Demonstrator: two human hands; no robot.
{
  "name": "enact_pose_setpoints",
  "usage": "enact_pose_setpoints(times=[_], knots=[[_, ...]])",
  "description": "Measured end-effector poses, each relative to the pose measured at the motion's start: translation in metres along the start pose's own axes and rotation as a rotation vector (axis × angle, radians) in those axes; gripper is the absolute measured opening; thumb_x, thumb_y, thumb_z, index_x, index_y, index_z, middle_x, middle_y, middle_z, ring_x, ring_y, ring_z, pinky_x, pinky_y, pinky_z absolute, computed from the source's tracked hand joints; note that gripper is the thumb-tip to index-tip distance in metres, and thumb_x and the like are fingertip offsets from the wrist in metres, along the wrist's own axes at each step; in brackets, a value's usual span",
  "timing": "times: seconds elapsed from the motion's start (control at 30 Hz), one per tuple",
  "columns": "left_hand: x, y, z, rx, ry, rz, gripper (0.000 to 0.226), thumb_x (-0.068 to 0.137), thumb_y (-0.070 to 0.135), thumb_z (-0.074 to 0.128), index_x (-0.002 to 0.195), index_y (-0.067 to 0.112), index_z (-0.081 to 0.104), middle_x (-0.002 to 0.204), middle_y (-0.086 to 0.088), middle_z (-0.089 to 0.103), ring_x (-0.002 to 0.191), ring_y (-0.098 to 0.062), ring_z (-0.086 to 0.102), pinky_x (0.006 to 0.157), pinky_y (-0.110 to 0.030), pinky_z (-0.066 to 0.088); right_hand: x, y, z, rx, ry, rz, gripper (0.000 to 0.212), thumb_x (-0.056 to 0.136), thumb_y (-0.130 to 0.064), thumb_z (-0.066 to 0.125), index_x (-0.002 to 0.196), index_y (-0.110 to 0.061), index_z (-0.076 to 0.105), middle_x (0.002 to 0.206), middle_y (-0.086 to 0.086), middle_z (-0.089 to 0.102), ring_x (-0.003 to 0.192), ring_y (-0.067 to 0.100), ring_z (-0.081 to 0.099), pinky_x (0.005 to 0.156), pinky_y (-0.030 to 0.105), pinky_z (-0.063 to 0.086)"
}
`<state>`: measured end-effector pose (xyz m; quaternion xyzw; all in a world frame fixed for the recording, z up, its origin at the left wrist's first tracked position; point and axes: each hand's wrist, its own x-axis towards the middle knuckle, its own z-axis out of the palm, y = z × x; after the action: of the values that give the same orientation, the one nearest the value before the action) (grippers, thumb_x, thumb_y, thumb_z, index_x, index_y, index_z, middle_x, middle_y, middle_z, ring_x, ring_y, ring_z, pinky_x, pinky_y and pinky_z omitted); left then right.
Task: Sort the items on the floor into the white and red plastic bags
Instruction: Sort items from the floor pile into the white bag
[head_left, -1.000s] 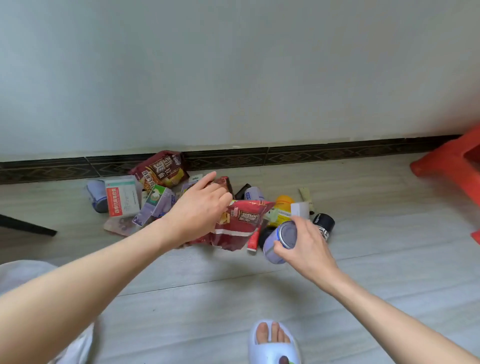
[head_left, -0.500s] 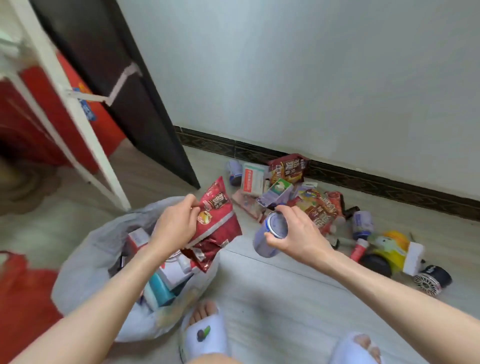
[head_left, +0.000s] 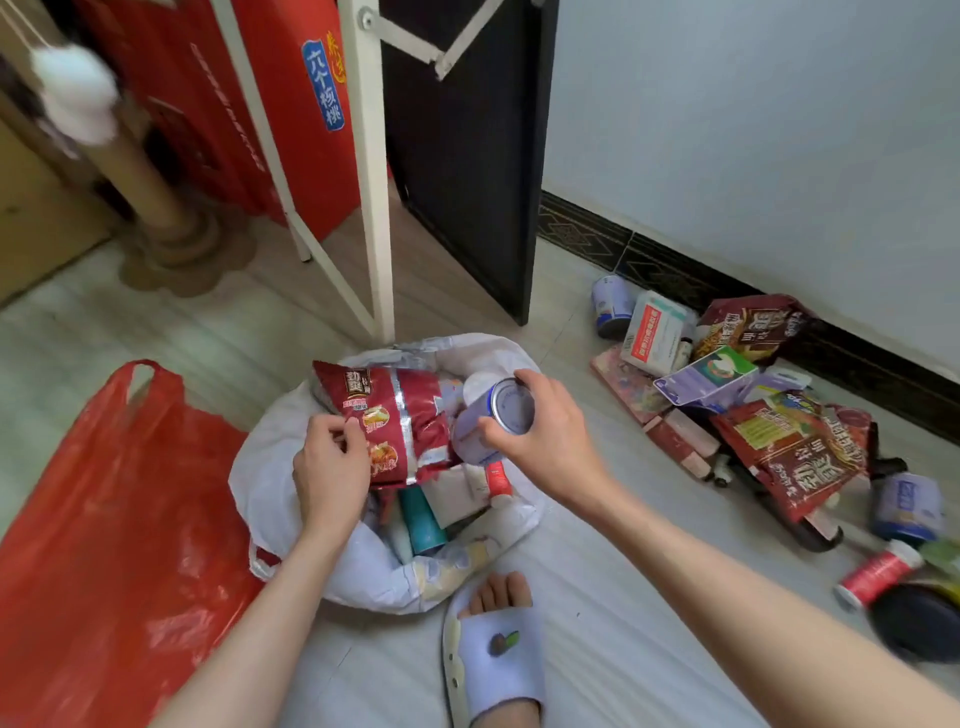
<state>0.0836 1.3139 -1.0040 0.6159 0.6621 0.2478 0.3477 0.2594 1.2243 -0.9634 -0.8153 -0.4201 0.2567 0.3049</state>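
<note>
Both hands have swung over the white bag, left hand pinching the packet, right hand gripping the can, ready to drop.

Red bag; white bag; dark-red snack packet (silver-striped); pale lilac slipper.

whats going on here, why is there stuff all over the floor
A person is sorting a pile of items into bags. Their left hand holds a red snack packet over the open white bag, which already has several items in it. Their right hand grips a small can above the same bag. A red bag lies beside it on the floor. More packets, boxes and cans are unsorted in a heap along the wall.
</note>
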Motion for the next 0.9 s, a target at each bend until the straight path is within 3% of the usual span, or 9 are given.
enact_pose_setpoints(times=[0.17, 0.23, 0.33, 0.47, 0.53, 0.67, 0.83, 0.9], knots=[[0.007, -0.019, 0.014, 0.188, -0.205, 0.068, 0.021, 0.092, 0.029, 0.05, 0.102, 0.012, 0.054, 0.095, -0.005, 0.065, 0.081, -0.02, 0.057, 0.066, -0.034, 0.046, 0.021, -0.012, 0.029, 0.024, -0.016, -0.033, 0.062, 0.076, -0.039, 0.066, 0.129, -0.017, 0.041, 0.127, 0.003, 0.047, 0.119, 0.019, 0.041, 0.095, 0.027, 0.036], [0.006, -0.025, 0.01, 0.292, -0.146, 0.161, 0.025, 0.09, 0.03, 0.054, 0.107, 0.012, 0.056, 0.101, -0.008, 0.065, 0.091, -0.024, 0.057, 0.075, -0.04, 0.048, 0.023, -0.011, 0.037, 0.004, -0.035, -0.038, 0.066, 0.076, -0.041, 0.066, 0.132, -0.016, 0.039, 0.129, 0.005, 0.046, 0.121, 0.02, 0.039, 0.1, 0.032, 0.038], [0.009, -0.034, -0.004, 0.487, 0.068, 0.285, 0.033, 0.084, 0.023, 0.063, 0.113, 0.009, 0.058, 0.114, -0.016, 0.057, 0.107, -0.035, 0.044, 0.085, -0.045, 0.036, 0.019, -0.008, 0.041, 0.038, -0.03, -0.044, 0.067, 0.076, -0.039, 0.066, 0.133, -0.018, 0.038, 0.13, 0.004, 0.044, 0.122, 0.018, 0.039, 0.102, 0.035, 0.038], [0.033, -0.05, -0.023, 0.518, 0.074, 0.138, 0.058, 0.08, 0.026, 0.067, 0.13, 0.012, 0.043, 0.129, -0.021, 0.044, 0.117, -0.041, 0.038, 0.091, -0.052, 0.033, 0.015, -0.017, 0.046, 0.119, -0.023, -0.121, 0.063, 0.077, -0.033, 0.068, 0.132, -0.019, 0.04, 0.128, -0.001, 0.047, 0.118, 0.011, 0.041, 0.095, 0.02, 0.032], [0.044, -0.052, -0.028, 0.501, 0.026, 0.119, 0.055, 0.081, 0.025, 0.066, 0.129, 0.012, 0.043, 0.124, -0.022, 0.051, 0.114, -0.041, 0.046, 0.087, -0.05, 0.038, 0.015, -0.028, 0.054, 0.122, -0.044, -0.177, 0.064, 0.077, -0.031, 0.069, 0.132, -0.018, 0.04, 0.128, -0.001, 0.047, 0.119, 0.011, 0.041, 0.093, 0.014, 0.027], [0.054, -0.046, -0.042, 0.532, 0.037, 0.247, 0.029, 0.083, 0.006, 0.058, 0.112, 0.007, 0.061, 0.104, -0.021, 0.065, 0.091, -0.041, 0.059, 0.073, -0.043, 0.044, 0.018, -0.047, 0.076, 0.137, -0.067, -0.312, 0.065, 0.074, -0.025, 0.072, 0.13, -0.011, 0.043, 0.126, 0.006, 0.051, 0.119, 0.019, 0.044, 0.098, 0.018, 0.029], [0.075, -0.05, -0.073, 0.422, 0.108, 0.348, 0.031, 0.079, -0.003, 0.054, 0.105, 0.008, 0.065, 0.103, -0.018, 0.065, 0.088, -0.04, 0.06, 0.071, -0.042, 0.047, 0.019, -0.065, 0.102, 0.167, -0.12, -0.412, 0.064, 0.077, -0.027, 0.07, 0.131, -0.008, 0.042, 0.129, 0.007, 0.05, 0.12, 0.017, 0.043, 0.101, 0.016, 0.026], [0.08, -0.051, -0.08, 0.415, 0.099, 0.366, 0.032, 0.078, -0.003, 0.052, 0.104, 0.009, 0.065, 0.103, -0.017, 0.065, 0.089, -0.04, 0.06, 0.072, -0.042, 0.048, 0.023, -0.07, 0.116, 0.102, -0.17, -0.459, 0.065, 0.078, -0.026, 0.069, 0.132, -0.005, 0.041, 0.128, 0.012, 0.048, 0.12, 0.022, 0.042, 0.102, 0.021, 0.027]])
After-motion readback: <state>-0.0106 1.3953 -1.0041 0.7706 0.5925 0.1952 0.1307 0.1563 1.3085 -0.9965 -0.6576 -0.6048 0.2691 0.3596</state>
